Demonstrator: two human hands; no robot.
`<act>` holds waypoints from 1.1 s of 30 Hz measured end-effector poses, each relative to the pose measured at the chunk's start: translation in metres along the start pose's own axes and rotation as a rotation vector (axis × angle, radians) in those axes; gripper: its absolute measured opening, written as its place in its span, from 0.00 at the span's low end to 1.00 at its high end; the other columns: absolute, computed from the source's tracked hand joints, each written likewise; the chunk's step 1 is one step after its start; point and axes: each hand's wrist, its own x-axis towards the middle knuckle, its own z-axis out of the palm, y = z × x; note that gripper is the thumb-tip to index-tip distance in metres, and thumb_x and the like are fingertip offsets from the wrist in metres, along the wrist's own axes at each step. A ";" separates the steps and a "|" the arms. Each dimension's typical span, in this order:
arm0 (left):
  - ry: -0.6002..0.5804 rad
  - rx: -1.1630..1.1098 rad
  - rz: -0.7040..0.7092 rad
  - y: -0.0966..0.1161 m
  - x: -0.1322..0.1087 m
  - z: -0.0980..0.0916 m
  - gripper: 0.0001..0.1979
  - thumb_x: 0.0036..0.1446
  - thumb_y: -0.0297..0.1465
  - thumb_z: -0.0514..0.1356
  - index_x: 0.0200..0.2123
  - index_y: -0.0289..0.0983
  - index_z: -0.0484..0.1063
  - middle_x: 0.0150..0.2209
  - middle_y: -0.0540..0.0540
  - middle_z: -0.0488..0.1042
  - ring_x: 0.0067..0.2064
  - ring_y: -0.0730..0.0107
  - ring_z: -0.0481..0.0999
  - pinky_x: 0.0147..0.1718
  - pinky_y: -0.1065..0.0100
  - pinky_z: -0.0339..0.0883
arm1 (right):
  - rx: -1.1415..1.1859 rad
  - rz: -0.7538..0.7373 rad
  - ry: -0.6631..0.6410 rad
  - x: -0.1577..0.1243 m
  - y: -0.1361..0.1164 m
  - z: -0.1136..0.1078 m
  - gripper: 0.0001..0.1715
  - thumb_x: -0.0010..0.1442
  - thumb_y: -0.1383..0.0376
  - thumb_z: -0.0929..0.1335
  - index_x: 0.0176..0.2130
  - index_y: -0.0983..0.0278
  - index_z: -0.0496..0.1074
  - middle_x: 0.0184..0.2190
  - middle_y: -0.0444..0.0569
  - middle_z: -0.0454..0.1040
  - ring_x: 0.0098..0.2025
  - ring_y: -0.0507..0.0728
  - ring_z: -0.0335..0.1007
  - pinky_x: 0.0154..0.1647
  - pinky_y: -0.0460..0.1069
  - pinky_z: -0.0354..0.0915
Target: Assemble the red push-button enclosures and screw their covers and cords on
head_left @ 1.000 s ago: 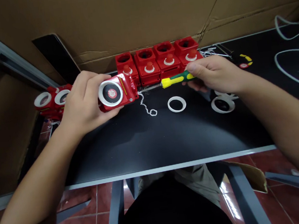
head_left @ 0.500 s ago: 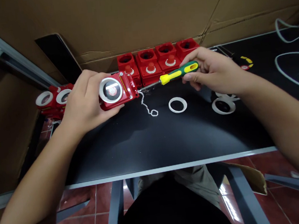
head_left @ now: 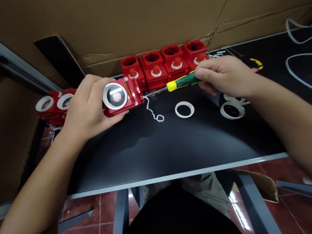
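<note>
My left hand (head_left: 86,108) is wrapped round a red plastic box (head_left: 131,93) with a white ring (head_left: 115,96) about a dark round window. The box is tilted above the table, its narrow end toward the right. In my right hand (head_left: 220,73) is a screwdriver (head_left: 182,81) with a green and yellow handle. Its metal shaft reaches left to the end of the box; the exact contact of the tip is too small to tell. From that end hangs a white beaded chain or cord (head_left: 152,110), its loop lying on the table.
Several red boxes (head_left: 155,74) with round openings and red knobs stand along the cardboard wall (head_left: 145,17). More red boxes with white rings (head_left: 44,103) sit at the left. A loose white ring (head_left: 184,109) lies on the black table (head_left: 148,151). A white cable (head_left: 305,79) curls at right.
My right hand's fingers have shifted on the screwdriver handle and now cover its rear end. The handle has turned, showing more green. The left hand and box stay nearly in place.
</note>
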 end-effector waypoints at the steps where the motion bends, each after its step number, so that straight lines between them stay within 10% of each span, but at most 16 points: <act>1: -0.003 0.002 0.004 0.000 0.000 0.000 0.38 0.69 0.51 0.72 0.74 0.49 0.62 0.62 0.38 0.79 0.61 0.41 0.83 0.59 0.39 0.84 | 0.001 0.006 -0.007 0.000 0.001 0.000 0.46 0.68 0.25 0.67 0.27 0.63 0.71 0.15 0.45 0.65 0.20 0.48 0.57 0.31 0.53 0.54; 10: -0.009 0.011 0.005 0.002 0.001 -0.001 0.38 0.70 0.51 0.71 0.74 0.50 0.61 0.62 0.39 0.79 0.61 0.42 0.83 0.57 0.40 0.85 | 0.148 0.012 -0.050 -0.001 0.005 0.008 0.45 0.65 0.23 0.67 0.38 0.60 0.73 0.23 0.45 0.70 0.21 0.49 0.61 0.23 0.51 0.56; 15: -0.022 -0.016 -0.044 0.003 0.001 -0.002 0.36 0.71 0.53 0.70 0.73 0.48 0.63 0.63 0.38 0.78 0.62 0.40 0.82 0.60 0.38 0.82 | 0.192 -0.038 -0.037 0.002 0.012 0.010 0.32 0.63 0.46 0.81 0.57 0.55 0.72 0.31 0.43 0.70 0.25 0.51 0.63 0.24 0.50 0.59; 28: -0.064 -0.066 -0.108 0.005 0.002 -0.005 0.36 0.68 0.51 0.71 0.71 0.44 0.67 0.63 0.37 0.78 0.61 0.38 0.80 0.59 0.36 0.78 | 0.107 0.008 -0.015 0.003 0.011 0.004 0.13 0.69 0.53 0.75 0.45 0.59 0.76 0.32 0.47 0.79 0.24 0.51 0.64 0.26 0.52 0.58; 33: -0.073 -0.061 -0.123 0.007 0.003 -0.007 0.35 0.69 0.52 0.69 0.71 0.44 0.68 0.64 0.38 0.78 0.62 0.36 0.81 0.59 0.36 0.78 | -0.004 -0.005 -0.007 0.001 0.005 0.002 0.28 0.70 0.40 0.73 0.35 0.60 0.75 0.23 0.44 0.72 0.21 0.50 0.62 0.28 0.52 0.57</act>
